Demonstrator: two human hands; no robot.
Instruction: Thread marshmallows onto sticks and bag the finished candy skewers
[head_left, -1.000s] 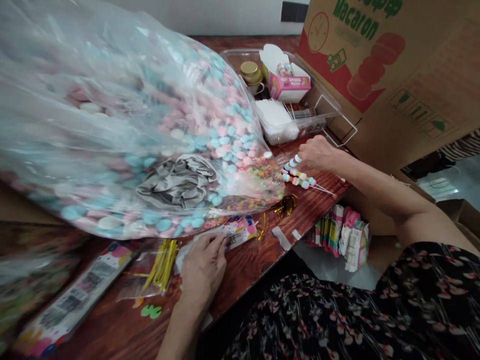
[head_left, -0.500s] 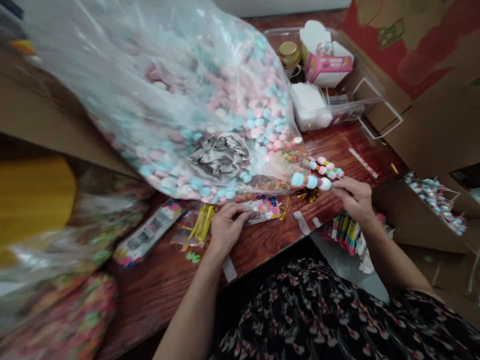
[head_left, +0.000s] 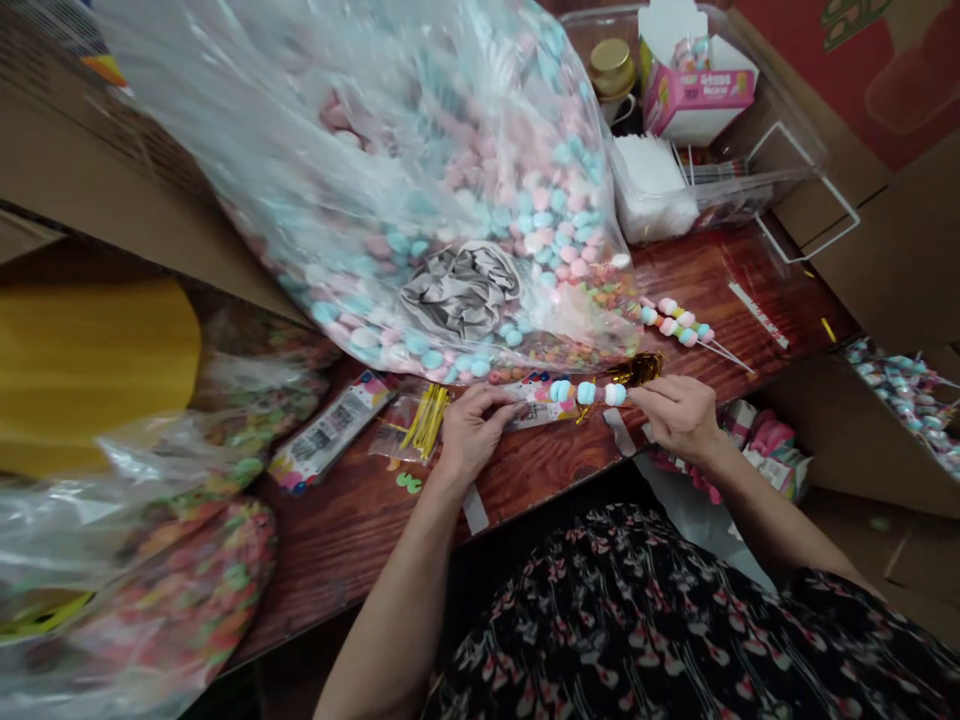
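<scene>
Pinched by its stick end in my right hand [head_left: 679, 415] is a skewer of blue, white and pink marshmallow candies [head_left: 587, 393], lying level. My left hand [head_left: 476, 425] has thumb and fingers closed on the edge of a clear printed plastic sleeve [head_left: 534, 415]. The skewer's far end is over that sleeve; I cannot tell if it is inside. Two more candy skewers [head_left: 679, 322] rest on the table beyond my right hand. Yellow twist ties [head_left: 426, 420] lie left of my left hand, and a gold bundle of ties [head_left: 637, 368] sits behind the skewer.
A big clear bag of marshmallows [head_left: 480, 180] covers the table's back, grey cloth [head_left: 461, 288] against it. More printed sleeves [head_left: 330, 430] and bags of gummies [head_left: 195, 590] are at left. A clear tray [head_left: 795, 180] holds a pink box [head_left: 701, 95]. An open carton [head_left: 847, 430] stands right.
My right hand has picked up one skewer from beside the other two and brought it left, over the sleeve at my left hand. The view has swung right and down.
</scene>
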